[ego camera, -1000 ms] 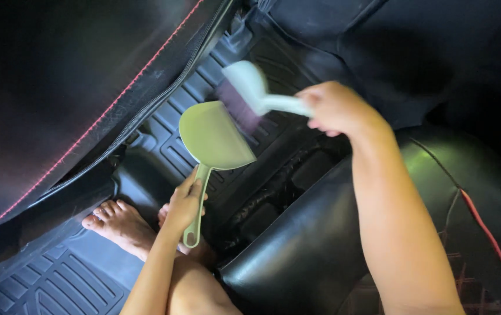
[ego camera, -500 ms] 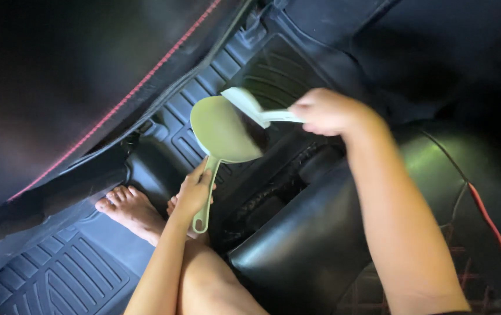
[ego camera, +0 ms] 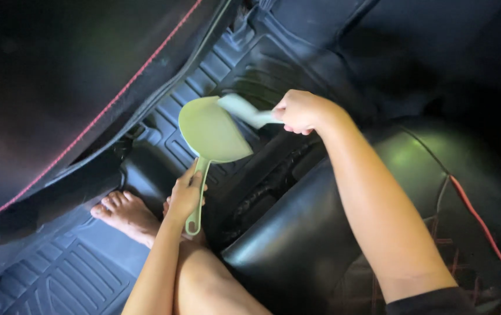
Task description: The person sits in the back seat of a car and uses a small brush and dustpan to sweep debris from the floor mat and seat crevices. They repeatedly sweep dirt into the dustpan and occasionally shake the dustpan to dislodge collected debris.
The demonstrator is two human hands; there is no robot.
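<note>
Two hands work: left hand [ego camera: 185, 195] fingers grasp the green dustpan's [ego camera: 212, 131] handle; right hand [ego camera: 300, 111] fingers clench a blurred brush [ego camera: 241, 109] touching the pan, whose contents are unclear.

Dim interior, daylight from above right, seat glare, motion-blurred brush [ego camera: 243, 109]; deep shadows

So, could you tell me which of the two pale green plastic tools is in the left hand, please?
The pale green plastic dustpan: the left hand holds its long handle, pan up. The right hand holds the blurred small brush instead, against the pan's edge.
</note>
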